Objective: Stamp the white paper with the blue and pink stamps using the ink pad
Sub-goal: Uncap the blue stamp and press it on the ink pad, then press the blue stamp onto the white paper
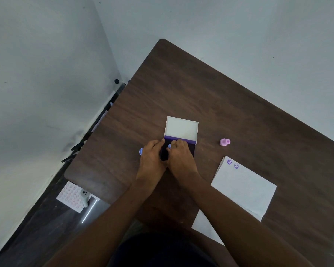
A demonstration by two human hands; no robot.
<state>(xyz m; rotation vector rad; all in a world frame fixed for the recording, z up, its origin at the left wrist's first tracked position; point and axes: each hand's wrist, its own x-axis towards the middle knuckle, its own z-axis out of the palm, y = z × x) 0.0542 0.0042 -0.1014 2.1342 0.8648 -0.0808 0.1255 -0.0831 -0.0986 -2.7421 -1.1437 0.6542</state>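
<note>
The ink pad (189,150) lies mid-table, its dark purple pad exposed and its white lid (181,129) folded back. My right hand (180,158) grips a blue stamp (169,146) that presses down on the pad. My left hand (151,158) holds the pad's left edge with its fingers curled. A second blue round piece (141,151) peeks out at the left side of that hand; whether it is held is unclear. The pink stamp (225,142) lies on its side to the right. The white paper (245,189) at the right carries two purple prints near its top corner.
The dark wooden table (201,89) stands against a pale wall at the back. Another white sheet (204,226) pokes out under my right forearm. On the floor at the left lie a sheet of pink stickers (69,195) and a small white figure (84,195).
</note>
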